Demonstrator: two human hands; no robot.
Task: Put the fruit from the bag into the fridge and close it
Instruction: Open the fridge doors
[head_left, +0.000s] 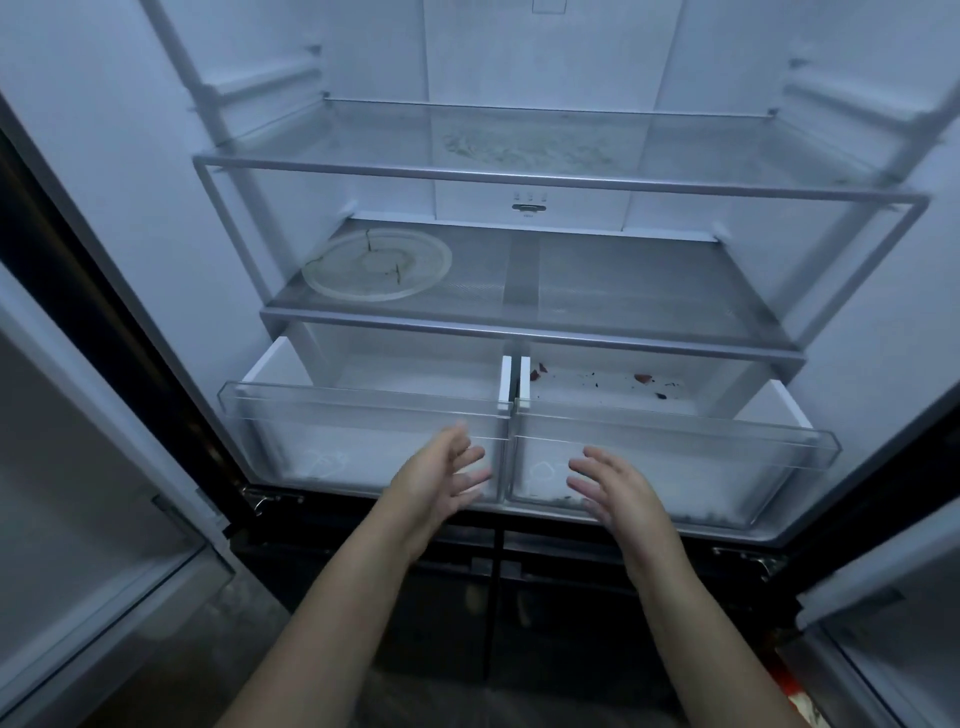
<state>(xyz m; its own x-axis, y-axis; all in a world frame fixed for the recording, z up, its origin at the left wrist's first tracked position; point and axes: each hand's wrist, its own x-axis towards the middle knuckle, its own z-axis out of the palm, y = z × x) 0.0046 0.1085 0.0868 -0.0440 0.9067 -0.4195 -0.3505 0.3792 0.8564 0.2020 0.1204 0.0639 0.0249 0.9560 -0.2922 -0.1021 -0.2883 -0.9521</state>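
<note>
The fridge stands open straight ahead, both of its upper doors swung wide: the left door along the left edge of the view, the right door at the lower right.

Inside, an upper glass shelf spans the full width and carries a pale smeared stain near its middle. Below it, a lower shelf holds a round clear plate, lying flat toward its back left corner.

Under that shelf two clear drawers sit side by side, both pulled out toward the person. The left drawer shows a white floor. The right drawer has a few small red and dark scraps scattered on its floor toward the back.

Both bare forearms reach up from the bottom of the view. The left hand hovers in front of the left drawer's front wall, near its right end, fingers spread apart and holding nothing. The right hand is in front of the right drawer's front wall, near its left end, fingers likewise apart and relaxed, gripping nothing. The palms face each other. Both hands are motion-blurred, so whether either touches a drawer front cannot be told.

Beneath the drawers, the dark lower doors of the fridge are closed.
</note>
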